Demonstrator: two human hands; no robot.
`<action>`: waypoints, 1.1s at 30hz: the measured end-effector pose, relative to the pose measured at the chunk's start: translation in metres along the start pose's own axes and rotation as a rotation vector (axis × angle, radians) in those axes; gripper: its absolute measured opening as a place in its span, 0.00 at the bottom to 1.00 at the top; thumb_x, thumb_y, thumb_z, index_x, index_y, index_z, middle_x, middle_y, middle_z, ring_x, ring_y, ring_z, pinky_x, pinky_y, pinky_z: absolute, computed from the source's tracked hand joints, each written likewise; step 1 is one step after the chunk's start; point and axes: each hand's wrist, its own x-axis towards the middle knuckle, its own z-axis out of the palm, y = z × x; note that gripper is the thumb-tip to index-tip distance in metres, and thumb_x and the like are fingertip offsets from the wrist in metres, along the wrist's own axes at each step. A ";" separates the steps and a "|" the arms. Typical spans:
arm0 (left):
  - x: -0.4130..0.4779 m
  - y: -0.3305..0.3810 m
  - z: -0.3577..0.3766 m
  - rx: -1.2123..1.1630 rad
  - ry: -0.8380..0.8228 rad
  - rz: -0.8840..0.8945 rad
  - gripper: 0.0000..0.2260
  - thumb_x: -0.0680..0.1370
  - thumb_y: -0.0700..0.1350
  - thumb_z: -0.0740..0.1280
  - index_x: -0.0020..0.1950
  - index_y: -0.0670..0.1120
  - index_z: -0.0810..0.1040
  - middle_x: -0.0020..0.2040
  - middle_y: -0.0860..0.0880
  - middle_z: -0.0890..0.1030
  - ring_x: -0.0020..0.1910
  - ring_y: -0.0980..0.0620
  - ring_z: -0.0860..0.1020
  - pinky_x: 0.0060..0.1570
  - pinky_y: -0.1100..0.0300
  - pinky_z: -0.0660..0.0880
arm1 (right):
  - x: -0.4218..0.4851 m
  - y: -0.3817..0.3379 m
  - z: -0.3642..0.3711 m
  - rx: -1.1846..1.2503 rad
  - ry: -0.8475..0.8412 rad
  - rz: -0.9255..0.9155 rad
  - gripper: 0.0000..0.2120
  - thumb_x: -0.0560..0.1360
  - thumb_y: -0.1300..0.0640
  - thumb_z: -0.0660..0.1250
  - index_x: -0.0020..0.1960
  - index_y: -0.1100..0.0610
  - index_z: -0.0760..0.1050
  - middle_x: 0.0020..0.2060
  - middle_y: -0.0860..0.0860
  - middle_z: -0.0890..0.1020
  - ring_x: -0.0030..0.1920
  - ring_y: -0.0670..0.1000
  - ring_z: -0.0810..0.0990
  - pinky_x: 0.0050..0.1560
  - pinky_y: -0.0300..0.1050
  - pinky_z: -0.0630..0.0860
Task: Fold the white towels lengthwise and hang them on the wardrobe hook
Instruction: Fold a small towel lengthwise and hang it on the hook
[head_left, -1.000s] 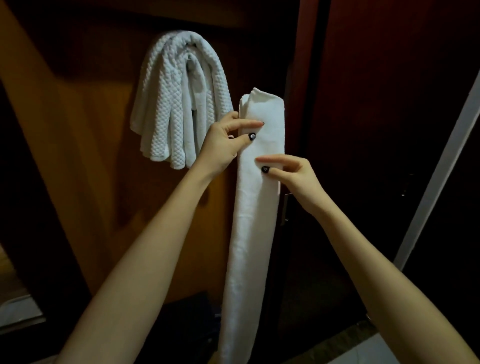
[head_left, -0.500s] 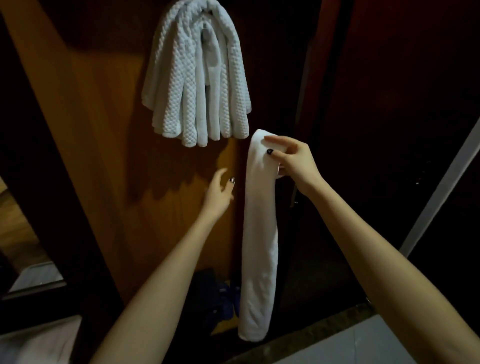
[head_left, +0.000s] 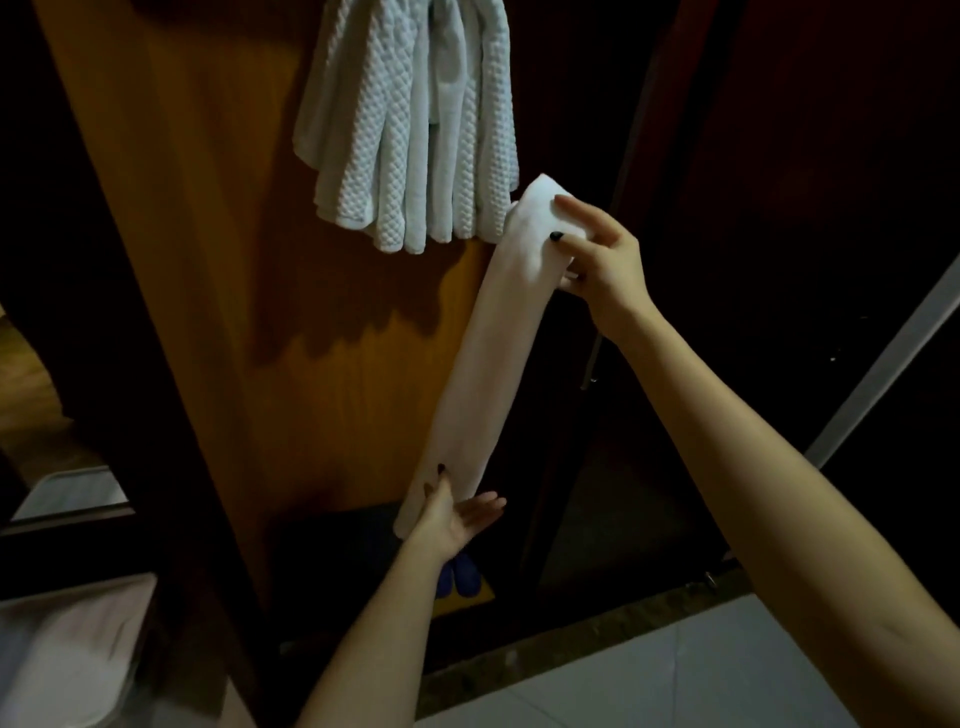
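While waffle towels (head_left: 410, 130) hang high on the wardrobe panel (head_left: 208, 260), your right hand (head_left: 602, 254) pinches the top of the folded white towel (head_left: 483, 364). Your left hand (head_left: 452, 514) touches its lower end, fingers (head_left: 485, 503) spread. Hanging it remains.

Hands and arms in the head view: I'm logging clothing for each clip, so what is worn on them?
Nothing covers either forearm, and no sleeves show. The left hand and right hand are ungloved, with dark, near-black polish on the fingernails. No watch, bracelet or ring is visible in this dim light.
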 end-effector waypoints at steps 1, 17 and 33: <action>0.005 -0.005 -0.002 -0.099 -0.032 -0.054 0.39 0.78 0.66 0.57 0.75 0.36 0.59 0.66 0.34 0.72 0.61 0.37 0.75 0.58 0.45 0.73 | 0.002 -0.004 0.001 0.008 0.009 0.000 0.17 0.75 0.65 0.66 0.61 0.51 0.78 0.46 0.50 0.82 0.39 0.47 0.83 0.38 0.44 0.80; 0.010 0.023 0.012 -0.374 0.181 0.387 0.27 0.81 0.46 0.63 0.77 0.50 0.58 0.76 0.44 0.62 0.75 0.43 0.59 0.72 0.48 0.60 | -0.015 -0.025 -0.070 0.076 0.211 0.010 0.18 0.75 0.67 0.64 0.60 0.51 0.78 0.59 0.55 0.80 0.51 0.53 0.83 0.46 0.50 0.81; -0.083 0.227 0.054 0.233 0.201 1.022 0.22 0.75 0.31 0.65 0.68 0.44 0.72 0.63 0.40 0.76 0.57 0.44 0.78 0.52 0.53 0.78 | 0.008 -0.009 -0.089 0.136 0.632 0.009 0.19 0.74 0.64 0.68 0.64 0.53 0.75 0.59 0.55 0.76 0.52 0.51 0.80 0.31 0.36 0.77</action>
